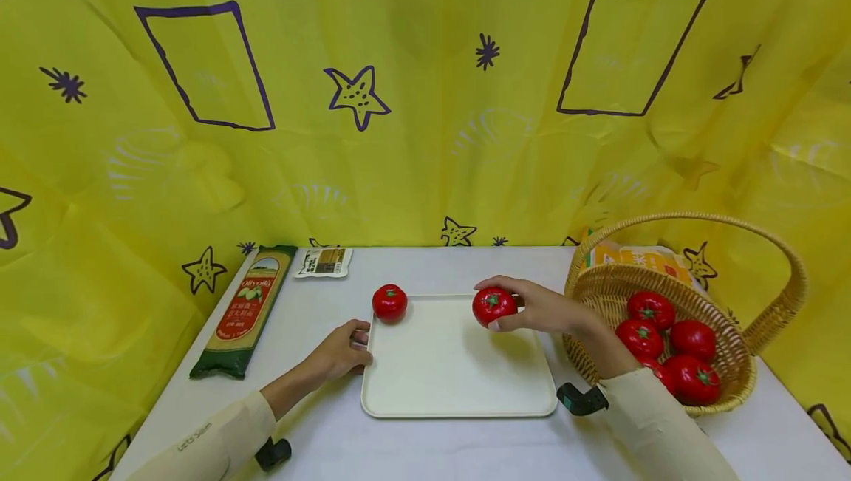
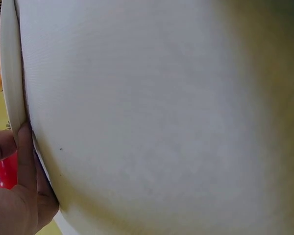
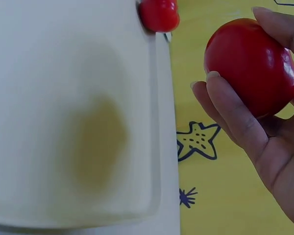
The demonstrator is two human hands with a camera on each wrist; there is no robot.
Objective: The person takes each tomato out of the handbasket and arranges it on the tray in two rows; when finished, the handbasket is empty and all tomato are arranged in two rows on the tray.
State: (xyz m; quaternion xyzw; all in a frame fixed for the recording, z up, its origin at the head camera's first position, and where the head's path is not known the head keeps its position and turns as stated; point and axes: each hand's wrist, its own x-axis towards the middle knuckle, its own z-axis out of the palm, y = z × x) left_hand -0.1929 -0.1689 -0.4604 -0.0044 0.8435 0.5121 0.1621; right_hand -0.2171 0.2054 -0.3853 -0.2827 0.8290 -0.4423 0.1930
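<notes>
My right hand (image 1: 541, 305) holds a red tomato (image 1: 494, 306) above the right part of a cream-white tray (image 1: 452, 377). In the right wrist view the fingers and thumb curl round that tomato (image 3: 250, 66), raised off the tray (image 3: 152, 186). My left hand (image 1: 340, 350) grips the tray's left rim, its thumb and fingers on either side of the rim (image 2: 13, 73) in the left wrist view. Another tomato (image 1: 389, 304) sits at the tray's far left corner. To the right stands a wicker basket (image 1: 608, 289) with several more tomatoes (image 1: 694, 379) inside.
A long green and red food packet (image 1: 246, 311) lies at the table's left edge, with a small white packet (image 1: 324, 262) near the back. Behind the basket is an orange package (image 1: 645, 259). A yellow patterned curtain (image 1: 425, 171) hangs behind the white table (image 1: 332, 444).
</notes>
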